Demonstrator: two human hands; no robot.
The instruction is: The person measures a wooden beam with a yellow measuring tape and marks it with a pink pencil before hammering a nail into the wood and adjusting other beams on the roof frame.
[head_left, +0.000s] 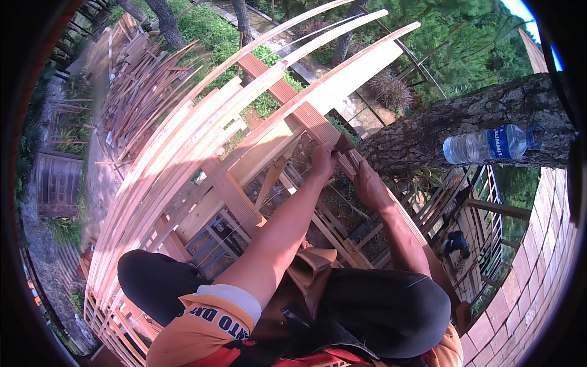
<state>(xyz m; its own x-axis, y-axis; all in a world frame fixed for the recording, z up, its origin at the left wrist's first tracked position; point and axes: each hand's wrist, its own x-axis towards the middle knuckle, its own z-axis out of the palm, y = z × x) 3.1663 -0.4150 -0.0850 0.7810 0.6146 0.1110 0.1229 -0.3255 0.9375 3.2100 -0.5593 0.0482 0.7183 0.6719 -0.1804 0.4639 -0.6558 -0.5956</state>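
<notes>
My left hand (324, 160) is closed on a small dark brown triangular piece (344, 145), whose exact kind I cannot make out. It sits at the top of a reddish-brown grooved wooden beam (315, 124) that slants through the frame. Just to the right, my right hand (370, 187) grips the same beam, with its fingers pressed along the edge. The tips of its fingers are partly hidden. Between my black-clad knees hangs a brown pouch (310, 269). Both forearms reach forward over the open framing.
Long pale battens (244, 92) curve across the left. A rough tree trunk (416, 131) rises close on the right, with a clear water bottle (483, 145) in front of it. Roof shingles (520, 300) lie at the lower right. Far below, a person (455, 243) is among timbers; a lumber pile (143, 85) lies left.
</notes>
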